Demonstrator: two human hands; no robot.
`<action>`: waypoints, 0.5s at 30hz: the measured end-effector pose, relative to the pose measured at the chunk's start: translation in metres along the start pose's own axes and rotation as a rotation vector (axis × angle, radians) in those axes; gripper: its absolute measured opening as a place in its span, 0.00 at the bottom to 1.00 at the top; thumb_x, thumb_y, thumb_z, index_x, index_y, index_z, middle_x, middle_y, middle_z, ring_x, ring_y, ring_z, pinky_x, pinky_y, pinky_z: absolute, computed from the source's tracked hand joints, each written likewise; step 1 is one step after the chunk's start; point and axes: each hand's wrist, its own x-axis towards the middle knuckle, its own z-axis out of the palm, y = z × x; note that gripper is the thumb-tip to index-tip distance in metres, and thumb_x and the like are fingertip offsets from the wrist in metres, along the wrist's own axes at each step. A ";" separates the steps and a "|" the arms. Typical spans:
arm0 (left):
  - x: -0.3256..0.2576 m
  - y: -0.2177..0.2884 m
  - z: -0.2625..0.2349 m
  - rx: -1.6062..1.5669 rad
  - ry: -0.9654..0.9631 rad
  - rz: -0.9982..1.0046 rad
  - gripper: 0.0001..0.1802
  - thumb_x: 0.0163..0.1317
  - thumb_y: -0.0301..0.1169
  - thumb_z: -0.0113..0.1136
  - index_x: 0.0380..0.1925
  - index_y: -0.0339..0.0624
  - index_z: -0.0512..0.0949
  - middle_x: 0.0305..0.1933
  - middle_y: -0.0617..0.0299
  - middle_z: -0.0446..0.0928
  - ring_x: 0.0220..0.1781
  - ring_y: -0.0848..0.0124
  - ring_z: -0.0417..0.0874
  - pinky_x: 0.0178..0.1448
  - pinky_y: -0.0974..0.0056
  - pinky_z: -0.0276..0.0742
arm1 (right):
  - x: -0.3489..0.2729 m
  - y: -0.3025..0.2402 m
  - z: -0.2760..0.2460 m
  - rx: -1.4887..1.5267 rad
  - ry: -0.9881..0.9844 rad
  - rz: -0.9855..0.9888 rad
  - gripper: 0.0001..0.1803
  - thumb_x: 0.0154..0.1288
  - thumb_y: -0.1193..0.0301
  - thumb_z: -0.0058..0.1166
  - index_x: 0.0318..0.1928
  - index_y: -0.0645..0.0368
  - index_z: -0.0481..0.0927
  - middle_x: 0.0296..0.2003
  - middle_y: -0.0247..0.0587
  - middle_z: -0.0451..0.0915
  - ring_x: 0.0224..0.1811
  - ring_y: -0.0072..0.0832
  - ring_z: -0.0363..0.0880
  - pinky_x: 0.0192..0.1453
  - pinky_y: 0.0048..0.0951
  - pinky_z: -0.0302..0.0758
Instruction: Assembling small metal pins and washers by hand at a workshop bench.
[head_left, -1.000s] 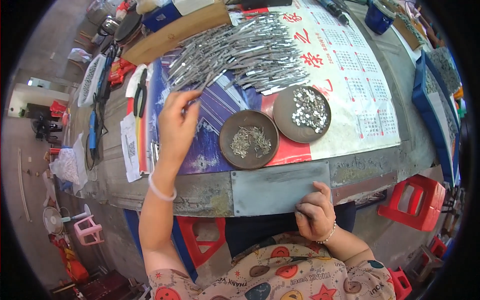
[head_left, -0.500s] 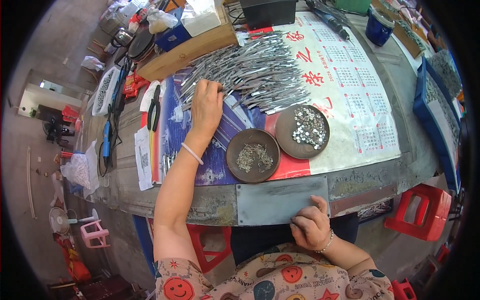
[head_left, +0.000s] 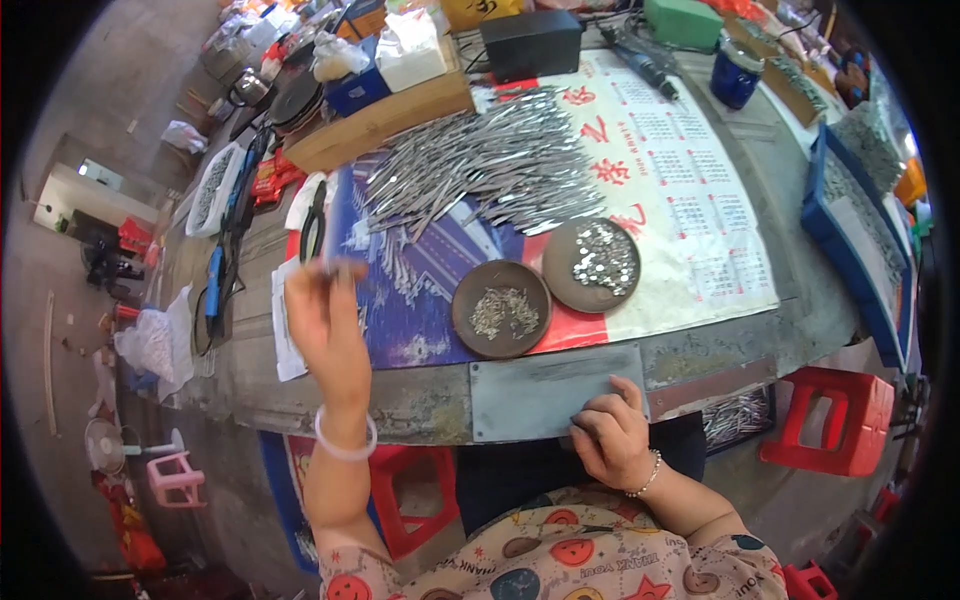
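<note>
The left hand (head_left: 325, 315) has drawn back from the far pile of metal strips (head_left: 490, 165), pinching one strip; the right hand (head_left: 610, 435) rests curled, empty, steadying the near grey plate (head_left: 540, 390).

One head-worn fisheye view is looking steeply down and forward over the table (head_left: 300, 400) — the person's own forearms are entering from the lower edge, lap close beneath, the table's far side bending toward the dark round rim — no second view is sharing this scene

White-and-red calendar sheet (head_left: 690, 200) covers table; blue-white box (head_left: 390, 70) behind.
</note>
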 end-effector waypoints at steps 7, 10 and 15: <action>-0.134 0.049 -0.021 -0.245 -0.204 -0.248 0.09 0.58 0.16 0.56 0.37 0.36 0.70 0.36 0.57 0.76 0.38 0.74 0.77 0.44 0.72 0.73 | 0.050 -0.020 -0.017 0.082 -0.214 0.061 0.11 0.53 0.76 0.58 0.39 0.61 0.74 0.39 0.43 0.74 0.45 0.42 0.73 0.55 0.40 0.67; -0.163 0.057 -0.012 -0.334 -0.275 -0.359 0.09 0.57 0.17 0.59 0.37 0.34 0.72 0.34 0.59 0.76 0.33 0.78 0.74 0.36 0.76 0.69 | 0.084 -0.017 -0.007 -0.101 -0.323 -0.031 0.16 0.52 0.73 0.58 0.43 0.60 0.73 0.42 0.43 0.73 0.48 0.41 0.72 0.56 0.40 0.65; -0.194 0.064 -0.006 -0.376 -0.346 -0.479 0.08 0.58 0.17 0.59 0.39 0.29 0.77 0.35 0.62 0.74 0.32 0.80 0.73 0.36 0.77 0.68 | 0.128 0.003 0.046 -0.345 -0.409 -0.181 0.12 0.53 0.71 0.55 0.40 0.59 0.73 0.40 0.41 0.74 0.47 0.37 0.73 0.53 0.39 0.65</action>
